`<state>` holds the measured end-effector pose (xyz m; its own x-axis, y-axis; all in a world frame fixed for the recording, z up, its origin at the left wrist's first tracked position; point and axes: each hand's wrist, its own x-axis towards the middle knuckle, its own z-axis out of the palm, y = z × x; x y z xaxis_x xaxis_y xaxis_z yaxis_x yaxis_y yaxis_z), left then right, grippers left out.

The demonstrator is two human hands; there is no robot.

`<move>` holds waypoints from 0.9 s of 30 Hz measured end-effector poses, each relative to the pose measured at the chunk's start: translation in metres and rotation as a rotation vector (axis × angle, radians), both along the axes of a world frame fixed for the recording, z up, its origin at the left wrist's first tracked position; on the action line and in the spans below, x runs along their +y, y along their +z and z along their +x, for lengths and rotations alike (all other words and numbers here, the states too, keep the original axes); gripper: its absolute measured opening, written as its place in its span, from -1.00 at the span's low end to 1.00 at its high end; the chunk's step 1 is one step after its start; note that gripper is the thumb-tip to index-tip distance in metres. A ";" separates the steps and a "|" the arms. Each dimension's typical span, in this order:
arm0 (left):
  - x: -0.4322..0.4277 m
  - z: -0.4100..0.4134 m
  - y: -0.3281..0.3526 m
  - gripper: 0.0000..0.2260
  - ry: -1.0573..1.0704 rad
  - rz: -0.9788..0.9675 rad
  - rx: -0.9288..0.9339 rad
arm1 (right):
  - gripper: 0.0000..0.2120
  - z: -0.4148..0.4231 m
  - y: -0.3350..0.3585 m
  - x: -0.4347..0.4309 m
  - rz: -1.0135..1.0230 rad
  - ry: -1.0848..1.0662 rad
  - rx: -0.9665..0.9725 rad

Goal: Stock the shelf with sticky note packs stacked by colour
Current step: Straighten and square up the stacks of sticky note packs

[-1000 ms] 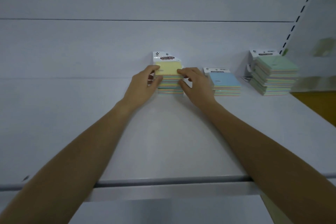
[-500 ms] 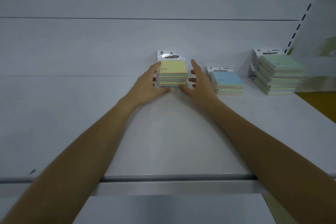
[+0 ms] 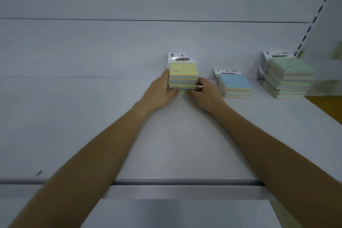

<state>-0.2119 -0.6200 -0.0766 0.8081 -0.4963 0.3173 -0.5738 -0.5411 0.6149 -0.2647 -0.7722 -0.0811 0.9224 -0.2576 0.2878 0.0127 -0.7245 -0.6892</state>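
Shelf: the white flat shelf (image 3: pixel 175 144) runs across the whole view. Its grey front edge (image 3: pixel 185 183) is low in the picture, and both bare arms reach over it.
Back wall: the plain white back wall (image 3: pixel 92 48) stands behind the shelf. All the packs sit close to it.
Left hand: the left hand (image 3: pixel 159 91) is on the left side of the middle stack. Its fingers lie up along that side and its thumb is at the low front.
Left grip: narrow, holding the stack's left side.
Yellow stack: the stack of square sticky note packs with a yellow top (image 3: pixel 183 76) sits on the shelf between the two hands, at the back and near the middle. Its top pack has a white card that says "STICKY NOTE". The edges below show bands of many colours.
Right hand: the right hand (image 3: pixel 205 91) is on the stack's right side, with its fingers curled against it.
Right grip: narrow, holding the stack's right side.
Blue stack: the low stack of packs with a blue top (image 3: pixel 236 85) sits just beside the right hand. No hand touches it.
Green stack: the tall stack of packs with a green top (image 3: pixel 290 77) sits further right, apart from the blue one. It looks a bit uneven and blurry.
Post: the white post with dark slots (image 3: pixel 314 22) slants up at the far right.
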 end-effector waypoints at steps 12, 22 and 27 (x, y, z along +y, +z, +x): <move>-0.002 -0.001 0.003 -0.70 0.103 0.001 0.046 | -0.74 0.000 0.003 -0.002 0.030 -0.030 0.015; -0.002 -0.004 -0.001 -0.72 0.173 -0.076 0.084 | -0.78 0.003 -0.001 -0.004 -0.022 -0.064 0.030; -0.002 -0.008 -0.001 -0.70 0.199 -0.103 0.074 | -0.77 0.001 0.000 -0.006 0.012 -0.065 0.026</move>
<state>-0.2194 -0.6223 -0.0777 0.9096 -0.2930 0.2946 -0.4136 -0.5708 0.7093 -0.2639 -0.7777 -0.0810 0.9108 -0.3205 0.2603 -0.0522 -0.7148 -0.6974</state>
